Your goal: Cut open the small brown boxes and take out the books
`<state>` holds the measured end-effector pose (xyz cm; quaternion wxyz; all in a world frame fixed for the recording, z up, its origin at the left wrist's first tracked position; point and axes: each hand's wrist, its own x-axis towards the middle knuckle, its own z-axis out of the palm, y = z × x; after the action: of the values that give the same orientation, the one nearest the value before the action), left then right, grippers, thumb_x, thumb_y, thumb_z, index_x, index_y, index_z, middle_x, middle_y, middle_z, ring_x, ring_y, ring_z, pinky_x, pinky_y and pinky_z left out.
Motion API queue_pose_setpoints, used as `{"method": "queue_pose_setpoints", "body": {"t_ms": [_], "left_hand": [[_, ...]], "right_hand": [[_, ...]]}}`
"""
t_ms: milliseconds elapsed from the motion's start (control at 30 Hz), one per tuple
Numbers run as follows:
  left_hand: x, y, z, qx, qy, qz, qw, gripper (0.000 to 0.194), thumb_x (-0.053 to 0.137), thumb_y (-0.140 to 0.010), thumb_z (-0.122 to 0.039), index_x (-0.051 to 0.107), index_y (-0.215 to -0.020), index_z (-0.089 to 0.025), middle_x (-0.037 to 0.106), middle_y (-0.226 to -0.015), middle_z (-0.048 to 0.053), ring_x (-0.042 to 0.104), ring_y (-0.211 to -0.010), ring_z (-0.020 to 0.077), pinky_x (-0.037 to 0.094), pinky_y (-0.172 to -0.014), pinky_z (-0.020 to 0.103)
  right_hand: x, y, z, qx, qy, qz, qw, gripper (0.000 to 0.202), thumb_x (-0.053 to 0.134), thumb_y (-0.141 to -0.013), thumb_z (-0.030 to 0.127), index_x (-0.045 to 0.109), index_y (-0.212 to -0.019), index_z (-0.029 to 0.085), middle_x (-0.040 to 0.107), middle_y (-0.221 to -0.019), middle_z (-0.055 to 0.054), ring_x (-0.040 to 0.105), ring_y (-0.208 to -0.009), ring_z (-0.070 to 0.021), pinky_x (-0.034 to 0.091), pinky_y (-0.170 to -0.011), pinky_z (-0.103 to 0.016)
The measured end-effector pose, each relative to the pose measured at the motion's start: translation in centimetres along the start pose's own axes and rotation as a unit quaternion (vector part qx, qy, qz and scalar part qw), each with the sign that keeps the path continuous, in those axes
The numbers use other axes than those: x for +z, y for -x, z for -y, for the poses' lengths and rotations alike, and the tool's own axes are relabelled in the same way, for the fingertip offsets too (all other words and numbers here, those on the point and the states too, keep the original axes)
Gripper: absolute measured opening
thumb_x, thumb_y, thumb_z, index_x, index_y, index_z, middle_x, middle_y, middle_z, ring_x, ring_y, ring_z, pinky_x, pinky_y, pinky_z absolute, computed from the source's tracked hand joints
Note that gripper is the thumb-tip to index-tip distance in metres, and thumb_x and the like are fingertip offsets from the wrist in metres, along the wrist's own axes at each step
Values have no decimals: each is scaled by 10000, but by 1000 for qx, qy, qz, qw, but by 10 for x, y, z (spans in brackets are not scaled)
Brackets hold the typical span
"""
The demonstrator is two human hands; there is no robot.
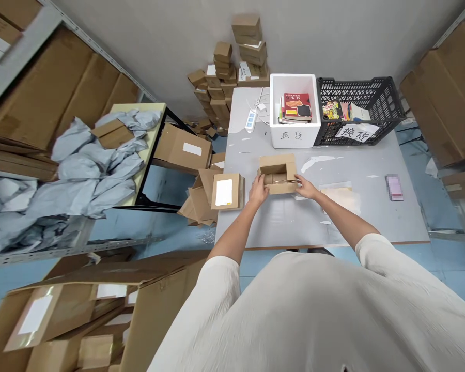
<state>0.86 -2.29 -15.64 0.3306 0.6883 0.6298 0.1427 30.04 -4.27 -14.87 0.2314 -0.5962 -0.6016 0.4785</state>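
A small cardboard box (pixel 281 188) with its top open stands on the grey table (pixel 279 222). My left hand (pixel 259 190) grips its left front corner, and my right hand (pixel 306 187) holds its right side near the raised flap. Inside the box, brown cardboard surfaces show, but the contents are hard to make out. Left of my left hand rests a closed cardboard box (pixel 227 191) with a white label. Something flat and white lies partly hidden under my right hand.
Behind are a white foam box (pixel 294 135) with books, a black crate (pixel 325 135) and a power strip (pixel 250 120). A phone (pixel 394 187) lies at the right. Grey parcels (pixel 85 160) fill the left table; a big carton (pixel 166 305) stands lower left.
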Motion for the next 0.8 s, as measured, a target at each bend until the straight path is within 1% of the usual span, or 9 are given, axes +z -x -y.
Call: {"method": "queue_pose_setpoints", "body": {"t_ms": [133, 233, 333, 433, 500, 567, 633, 700, 800], "left_hand": [[-3, 4, 2, -1, -18, -13, 1000, 817, 643, -960, -421, 352, -1698, -226, 321, -1780, 166, 383, -1598, 440, 373, -1305, 628], [-3, 10, -8, 9, -43, -32, 999, 768, 635, -957, -343, 393, -1675, -215, 356, -1760, 168, 334, -1630, 417, 267, -1352, 616], [1, 21, -32, 49, -70, -55, 995, 706, 589, -981, -294, 417, -1662, -228, 320, -1783, 157, 236, -1678, 397, 145, -1368, 634], [14, 34, -68, 113, -75, -52, 989, 696, 540, -1001, -262, 395, -1682, -259, 292, -1805, 132, 189, -1694, 382, 85, -1361, 644], [30, 42, -96, 160, -61, -24, 985, 712, 528, -999, -244, 387, -1695, -285, 317, -1798, 117, 203, -1684, 393, 82, -1355, 647], [52, 47, -123, 198, -50, 13, 979, 695, 521, -1000, -234, 415, -1684, -293, 360, -1774, 119, 259, -1656, 401, 142, -1339, 643], [78, 50, -144, 222, -44, 40, 973, 641, 490, -1016, -223, 461, -1654, -283, 395, -1746, 122, 326, -1620, 383, 214, -1323, 616], [108, 51, -159, 235, -31, 78, 968, 616, 505, -1009, -222, 499, -1623, -270, 428, -1715, 127, 385, -1581, 370, 287, -1303, 584], [153, 50, -170, 202, -8, 127, 971, 607, 566, -973, -232, 540, -1580, -234, 456, -1685, 152, 442, -1542, 379, 369, -1267, 563]], "right_hand": [[5, -5, 2, 16, 4, 19, 1000, 947, 760, -797, 258, 438, -1687, 266, 463, -1734, -126, 558, -1504, -352, 559, -1164, -501], [-2, 0, -2, 16, 5, 11, 1000, 923, 736, -824, 277, 425, -1693, 266, 397, -1768, -136, 571, -1477, -358, 566, -1149, -512], [-21, 17, -12, 5, 11, -31, 999, 803, 691, -873, 303, 479, -1647, 264, 426, -1733, -150, 623, -1404, -334, 592, -1102, -490], [-50, 43, -32, 11, 29, -72, 997, 654, 638, -910, 302, 570, -1558, 237, 511, -1644, -167, 670, -1320, -308, 606, -1065, -470], [-74, 64, -50, 28, 50, -90, 994, 581, 610, -919, 287, 619, -1496, 214, 550, -1591, -174, 692, -1277, -290, 600, -1070, -458], [-97, 84, -69, 60, 72, -108, 990, 538, 586, -916, 266, 651, -1446, 199, 577, -1553, -178, 704, -1251, -283, 593, -1080, -460], [-119, 103, -90, 89, 104, -125, 983, 522, 563, -912, 249, 666, -1420, 183, 601, -1525, -180, 706, -1239, -279, 568, -1118, -465], [-137, 120, -110, 116, 150, -141, 972, 523, 555, -893, 234, 679, -1398, 178, 626, -1491, -176, 693, -1253, -284, 551, -1140, -464], [-156, 139, -137, 161, 212, -170, 949, 529, 576, -857, 249, 692, -1369, 188, 641, -1471, -171, 644, -1330, -314, 539, -1149, -483]]}}
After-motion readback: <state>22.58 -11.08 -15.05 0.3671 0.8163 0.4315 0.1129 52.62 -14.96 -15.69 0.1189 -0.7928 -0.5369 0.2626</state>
